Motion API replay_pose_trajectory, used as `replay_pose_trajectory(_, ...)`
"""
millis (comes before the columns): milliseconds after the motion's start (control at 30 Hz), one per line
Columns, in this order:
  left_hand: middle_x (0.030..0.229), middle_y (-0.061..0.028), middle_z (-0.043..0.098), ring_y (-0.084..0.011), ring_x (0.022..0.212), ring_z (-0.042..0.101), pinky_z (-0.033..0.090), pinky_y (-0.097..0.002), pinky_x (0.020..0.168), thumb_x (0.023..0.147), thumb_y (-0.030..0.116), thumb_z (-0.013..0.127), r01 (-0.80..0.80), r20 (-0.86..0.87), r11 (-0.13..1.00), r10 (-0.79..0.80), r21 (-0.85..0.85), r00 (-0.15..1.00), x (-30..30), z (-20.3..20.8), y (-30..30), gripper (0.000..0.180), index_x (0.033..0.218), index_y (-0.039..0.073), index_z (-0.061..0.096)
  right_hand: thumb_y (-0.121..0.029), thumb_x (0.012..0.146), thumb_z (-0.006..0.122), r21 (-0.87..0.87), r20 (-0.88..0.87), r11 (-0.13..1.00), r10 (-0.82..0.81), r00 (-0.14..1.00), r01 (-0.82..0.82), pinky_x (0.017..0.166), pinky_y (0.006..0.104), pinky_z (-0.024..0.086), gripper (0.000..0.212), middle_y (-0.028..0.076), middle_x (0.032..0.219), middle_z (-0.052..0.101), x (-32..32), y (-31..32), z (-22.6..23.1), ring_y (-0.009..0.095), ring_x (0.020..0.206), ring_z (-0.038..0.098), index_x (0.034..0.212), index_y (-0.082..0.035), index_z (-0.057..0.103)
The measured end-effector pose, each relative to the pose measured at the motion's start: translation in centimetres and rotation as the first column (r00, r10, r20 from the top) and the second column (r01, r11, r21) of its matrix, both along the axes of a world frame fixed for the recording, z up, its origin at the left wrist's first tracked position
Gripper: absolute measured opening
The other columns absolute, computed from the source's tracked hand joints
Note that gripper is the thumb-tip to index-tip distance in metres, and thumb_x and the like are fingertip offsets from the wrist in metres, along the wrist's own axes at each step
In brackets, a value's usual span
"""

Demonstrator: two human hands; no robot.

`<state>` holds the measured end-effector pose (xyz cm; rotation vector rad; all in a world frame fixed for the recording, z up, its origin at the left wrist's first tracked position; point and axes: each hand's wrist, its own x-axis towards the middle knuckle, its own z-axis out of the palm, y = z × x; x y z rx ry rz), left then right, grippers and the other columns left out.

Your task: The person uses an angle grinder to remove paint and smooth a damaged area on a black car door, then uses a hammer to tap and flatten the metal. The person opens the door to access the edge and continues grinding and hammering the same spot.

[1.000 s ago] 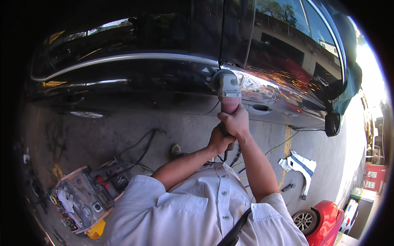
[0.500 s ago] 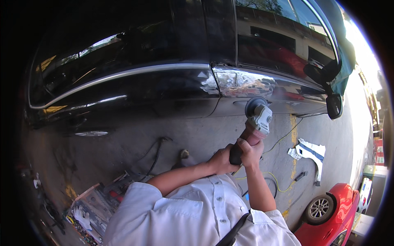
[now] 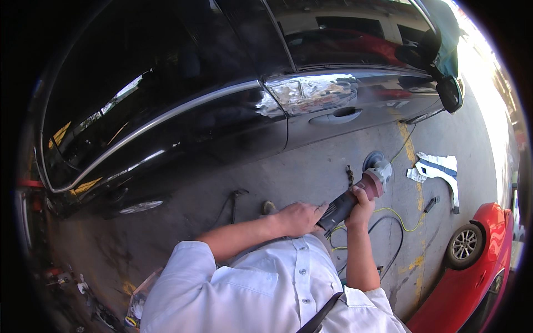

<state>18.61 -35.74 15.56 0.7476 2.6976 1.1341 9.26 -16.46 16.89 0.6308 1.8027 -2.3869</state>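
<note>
An angle grinder point(image 3: 363, 190) with a pinkish-red and black body, a grey head and a round disc point(image 3: 373, 160) slants up to the right before my chest. My right hand point(image 3: 361, 208) is wrapped round the middle of its body. At the black rear end is my left hand point(image 3: 300, 217), one finger lying along the casing and the others partly hidden. The disc is over the floor, apart from the black car point(image 3: 222, 119). Beside the car's door handle point(image 3: 337, 116), a patch point(image 3: 312, 91) of the door is stripped to bare, shiny metal and patchy filler.
A yellow cord point(image 3: 408, 226) and a dark hose point(image 3: 401, 244) curl on the floor at the right. Beyond them lie a white car fender point(image 3: 442, 172) and a small black tool point(image 3: 431, 204). A red car point(image 3: 472, 277) stands at the lower right. The black car's mirror point(image 3: 449, 94) juts out.
The grinder has moved down and right, away from the stripped patch. My left hand has loosened from its wrap, with a finger now along the casing. The view has turned.
</note>
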Motion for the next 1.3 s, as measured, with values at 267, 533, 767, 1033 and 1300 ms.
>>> replay_pose_trajectory(267, 0.106, -0.0276, 0.070, -0.0420, 0.100, 0.069, 0.053, -0.0453, 0.091, 0.076, 0.037, 0.085, -0.171, 0.427, 0.965, 0.072, 0.199, 0.901, -1.5, 1.1, 4.9, 0.075, 0.132, -0.006, 0.057, -0.010, 0.083, 0.072, -0.125, 0.060, 0.989, -0.069, 0.996, 0.077, 0.072, 0.0330, 0.052, 0.021, 0.005, 0.089, 0.061, 1.1, 3.4, -1.4, 0.017, 0.076, 0.062, 0.099, -0.002, 0.061)
replay_pose_trajectory(533, 0.097, -0.0092, 0.066, -0.0151, 0.080, 0.066, 0.056, -0.0290, 0.068, 0.082, 0.020, 0.081, -0.322, 0.891, 0.861, -0.271, 0.393, 0.364, -4.4, -2.7, 9.8, 0.052, 0.123, 0.000, 0.057, -0.029, 0.090, 0.073, -0.616, 0.079, 0.778, -0.091, 0.993, 0.120, 0.077, 0.0366, 0.057, 0.037, 0.008, 0.098, 0.065, 4.8, 8.5, -8.2, 0.021, 0.085, 0.066, 0.115, -0.006, 0.058)
replay_pose_trajectory(767, 0.103, -0.0139, 0.070, -0.0228, 0.083, 0.072, 0.061, -0.0346, 0.071, 0.094, 0.033, 0.074, -0.267, 0.882, 0.888, -0.430, 0.375, -0.193, -5.9, -7.4, 14.2, 0.048, 0.125, 0.001, 0.056, -0.039, 0.088, 0.074, -0.749, 0.241, 0.584, -0.198, 0.950, 0.312, 0.082, 0.0396, 0.061, 0.042, 0.011, 0.097, 0.069, 10.1, 11.6, -14.1, 0.024, 0.087, 0.070, 0.108, -0.003, 0.064)
replay_pose_trajectory(1033, 0.107, -0.0124, 0.070, -0.0174, 0.092, 0.071, 0.060, -0.0315, 0.079, 0.096, 0.030, 0.078, 0.032, 0.964, 0.970, -0.243, 0.241, 0.110, -3.6, -15.7, 15.9, 0.051, 0.127, -0.003, 0.056, -0.031, 0.092, 0.074, -0.325, 0.403, 0.502, -0.693, 0.598, 0.801, 0.075, 0.0343, 0.057, 0.029, 0.004, 0.088, 0.065, 17.2, 16.4, -19.3, 0.018, 0.076, 0.065, 0.103, -0.006, 0.063)
replay_pose_trajectory(1300, 0.110, -0.0162, 0.074, -0.0256, 0.100, 0.073, 0.057, -0.0381, 0.090, 0.089, 0.021, 0.077, -0.264, 0.693, 0.962, 0.232, -0.062, 0.682, -14.1, -21.4, 9.6, 0.043, 0.123, -0.003, 0.063, -0.029, 0.099, 0.072, -0.019, 0.359, 0.552, -0.774, 0.521, 0.833, 0.079, 0.0313, 0.053, 0.020, -0.001, 0.086, 0.061, 18.8, 25.1, -26.4, 0.014, 0.081, 0.062, 0.096, -0.013, 0.063)
